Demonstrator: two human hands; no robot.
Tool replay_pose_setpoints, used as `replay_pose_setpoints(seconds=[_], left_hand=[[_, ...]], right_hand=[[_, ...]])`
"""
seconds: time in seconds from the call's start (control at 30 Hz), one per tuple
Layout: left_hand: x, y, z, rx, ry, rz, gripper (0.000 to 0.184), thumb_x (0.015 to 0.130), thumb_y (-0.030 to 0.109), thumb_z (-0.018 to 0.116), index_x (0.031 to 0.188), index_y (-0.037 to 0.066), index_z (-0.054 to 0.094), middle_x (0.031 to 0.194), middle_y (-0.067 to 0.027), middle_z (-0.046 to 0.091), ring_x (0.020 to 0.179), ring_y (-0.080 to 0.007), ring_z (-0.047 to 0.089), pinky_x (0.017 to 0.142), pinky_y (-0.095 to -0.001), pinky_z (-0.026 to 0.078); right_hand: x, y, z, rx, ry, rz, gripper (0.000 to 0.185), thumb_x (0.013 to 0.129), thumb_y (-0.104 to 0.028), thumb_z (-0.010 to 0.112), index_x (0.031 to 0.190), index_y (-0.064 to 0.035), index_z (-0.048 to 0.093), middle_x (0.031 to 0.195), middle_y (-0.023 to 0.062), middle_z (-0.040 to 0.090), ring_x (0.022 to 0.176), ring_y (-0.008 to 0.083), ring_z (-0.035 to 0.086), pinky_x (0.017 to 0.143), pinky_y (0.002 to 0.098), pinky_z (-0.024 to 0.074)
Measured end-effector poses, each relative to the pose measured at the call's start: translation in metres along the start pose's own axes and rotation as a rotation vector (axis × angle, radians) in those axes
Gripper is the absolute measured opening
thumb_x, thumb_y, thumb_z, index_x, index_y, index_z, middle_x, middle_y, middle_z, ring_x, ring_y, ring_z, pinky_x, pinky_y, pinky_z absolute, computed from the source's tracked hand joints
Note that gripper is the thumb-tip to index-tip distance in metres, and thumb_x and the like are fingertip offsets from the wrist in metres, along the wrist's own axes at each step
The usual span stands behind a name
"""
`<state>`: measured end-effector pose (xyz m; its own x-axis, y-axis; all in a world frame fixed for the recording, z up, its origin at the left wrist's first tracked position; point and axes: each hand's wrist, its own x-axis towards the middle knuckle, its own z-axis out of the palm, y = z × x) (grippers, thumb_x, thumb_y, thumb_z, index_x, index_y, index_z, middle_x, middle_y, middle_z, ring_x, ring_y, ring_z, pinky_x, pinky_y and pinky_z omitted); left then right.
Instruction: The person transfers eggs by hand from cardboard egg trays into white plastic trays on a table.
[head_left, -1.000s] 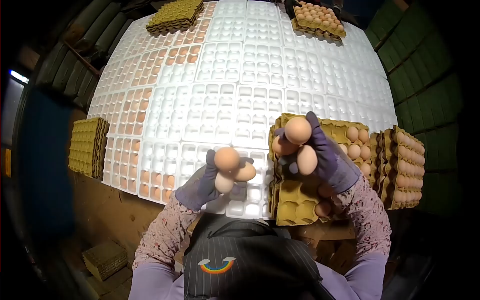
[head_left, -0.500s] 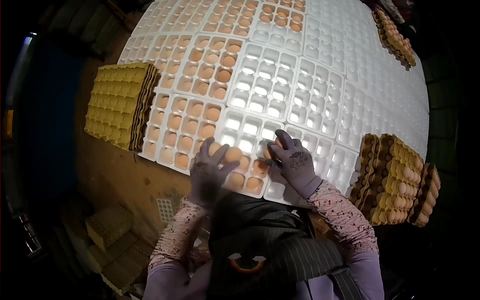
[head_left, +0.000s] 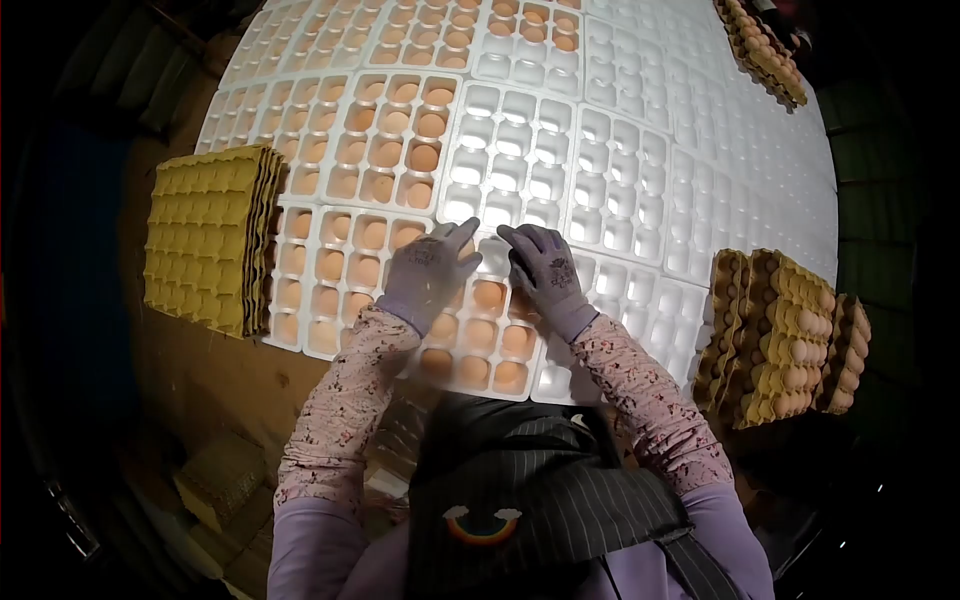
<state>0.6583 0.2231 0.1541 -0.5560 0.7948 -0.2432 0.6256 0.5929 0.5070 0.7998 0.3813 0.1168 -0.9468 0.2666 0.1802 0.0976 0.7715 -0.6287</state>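
Note:
My left hand (head_left: 428, 272), in a grey glove, is over the upper left part of a white foam egg tray (head_left: 490, 393). Its thumb and forefinger are bent around an egg (head_left: 468, 248), only partly visible. Opposite, my gloved right hand (head_left: 550, 275) curls its fingers down at the upper right compartments of that tray; whatever lies under them is hidden. Brown eggs (head_left: 480, 333) sit in the lower rows, one per compartment. Between my hands, an upper compartment (head_left: 492, 255) shows bare white foam.
Filled foam trays (head_left: 385, 152) lie to the left, and trays with bare compartments (head_left: 620, 180) to the right. A stack of yellow egg flats (head_left: 205, 240) stands at the left edge. Flats with eggs (head_left: 790, 340) stand at the right, another (head_left: 765, 55) far right.
Both hands have moved up to the tray's far rows. More eggs now sit in its lower and middle compartments. The camera view has shifted slightly.

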Motion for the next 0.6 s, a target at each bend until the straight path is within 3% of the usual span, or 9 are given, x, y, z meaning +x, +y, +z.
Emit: replay_pose_setpoints(seconds=[0.1, 0.17, 0.2, 0.23, 0.3, 0.33, 0.4, 0.5, 0.6], left_hand=[[0.006, 0.003, 0.002, 0.071, -0.056, 0.031, 0.04, 0.093, 0.024, 0.065, 0.13, 0.012, 0.063, 0.119, -0.01, 0.062, 0.106, -0.0297, 0.065, 0.089, -0.0401, 0.054], [0.008, 0.005, 0.005, -0.066, 0.138, 0.004, 0.039, 0.093, 0.022, 0.066, 0.13, 0.011, 0.062, 0.119, -0.0108, 0.062, 0.104, -0.0294, 0.065, 0.089, -0.0415, 0.054], [0.012, 0.02, 0.002, -0.249, 0.108, -0.018, 0.042, 0.094, 0.018, 0.063, 0.135, 0.008, 0.058, 0.128, -0.0141, 0.06, 0.115, -0.0319, 0.061, 0.101, -0.0435, 0.049], [0.018, 0.026, 0.014, -0.249, 0.098, 0.003, 0.042, 0.094, 0.018, 0.063, 0.135, 0.008, 0.058, 0.128, -0.0141, 0.06, 0.115, -0.0319, 0.061, 0.101, -0.0435, 0.049], [0.032, 0.03, 0.059, -0.146, 0.384, 0.336, 0.046, 0.098, 0.016, 0.057, 0.142, 0.004, 0.051, 0.138, -0.0181, 0.056, 0.13, -0.0354, 0.052, 0.114, -0.0466, 0.037], [0.036, 0.028, 0.073, -0.075, 0.299, 0.304, 0.05, 0.099, 0.013, 0.052, 0.147, 0.001, 0.043, 0.146, -0.0202, 0.05, 0.141, -0.0363, 0.041, 0.122, -0.0502, 0.022], [0.038, 0.024, 0.093, 0.296, 0.292, 0.243, 0.054, 0.101, 0.018, 0.049, 0.153, 0.004, 0.037, 0.154, -0.0148, 0.042, 0.15, -0.0314, 0.028, 0.126, -0.0508, 0.013], [0.045, 0.051, 0.098, 0.026, 0.395, 0.215, 0.056, 0.099, 0.017, 0.055, 0.151, 0.003, 0.039, 0.151, -0.0203, 0.043, 0.146, -0.0383, 0.032, 0.124, -0.0528, 0.016], [0.055, 0.17, 0.076, -0.262, 0.339, 0.443, 0.046, 0.094, 0.012, 0.064, 0.138, 0.001, 0.054, 0.139, -0.0189, 0.055, 0.136, -0.0402, 0.043, 0.116, -0.0513, 0.032]], right_hand=[[-0.012, -0.012, -0.012, 0.018, 0.132, 0.072, 0.046, 0.09, -0.006, 0.056, 0.136, -0.0097, 0.055, 0.128, 0.0145, 0.056, 0.121, 0.0344, 0.05, 0.105, 0.0476, 0.0407], [-0.027, -0.022, -0.029, -0.03, 0.163, -0.038, 0.043, 0.091, -0.005, 0.054, 0.134, -0.0093, 0.056, 0.13, 0.0155, 0.057, 0.122, 0.0356, 0.05, 0.105, 0.0475, 0.0423], [-0.038, -0.025, -0.032, 0.103, 0.188, 0.11, 0.042, 0.091, -0.005, 0.054, 0.133, -0.0089, 0.057, 0.129, 0.0159, 0.058, 0.121, 0.0362, 0.052, 0.103, 0.0473, 0.0437], [-0.051, -0.027, -0.035, 0.234, 0.217, 0.255, 0.041, 0.092, -0.004, 0.054, 0.133, -0.0085, 0.057, 0.128, 0.0163, 0.059, 0.12, 0.0367, 0.053, 0.102, 0.0471, 0.0452], [-0.072, -0.037, -0.048, 0.3, 0.188, 0.309, 0.044, 0.091, -0.002, 0.058, 0.134, -0.0084, 0.057, 0.126, 0.0161, 0.061, 0.119, 0.0364, 0.056, 0.101, 0.0431, 0.0479], [-0.086, -0.037, -0.052, 0.338, 0.226, 0.278, 0.044, 0.091, -0.002, 0.058, 0.134, -0.0083, 0.057, 0.126, 0.0162, 0.061, 0.118, 0.0364, 0.056, 0.1, 0.0426, 0.0487], [-0.11, -0.043, -0.071, 0.389, 0.259, 0.283, 0.041, 0.092, -0.003, 0.059, 0.133, -0.0076, 0.059, 0.123, 0.0163, 0.063, 0.116, 0.036, 0.059, 0.097, 0.042, 0.0508], [-0.144, -0.044, -0.107, 0.486, 0.232, 0.353, 0.035, 0.093, -0.006, 0.062, 0.128, -0.0067, 0.063, 0.117, 0.0158, 0.066, 0.109, 0.0342, 0.063, 0.09, 0.0417, 0.054], [-0.173, -0.041, -0.142, 0.546, 0.225, 0.302, 0.03, 0.093, -0.008, 0.066, 0.123, -0.007, 0.066, 0.114, 0.0141, 0.068, 0.108, 0.0326, 0.065, 0.088, 0.0409, 0.0553]])
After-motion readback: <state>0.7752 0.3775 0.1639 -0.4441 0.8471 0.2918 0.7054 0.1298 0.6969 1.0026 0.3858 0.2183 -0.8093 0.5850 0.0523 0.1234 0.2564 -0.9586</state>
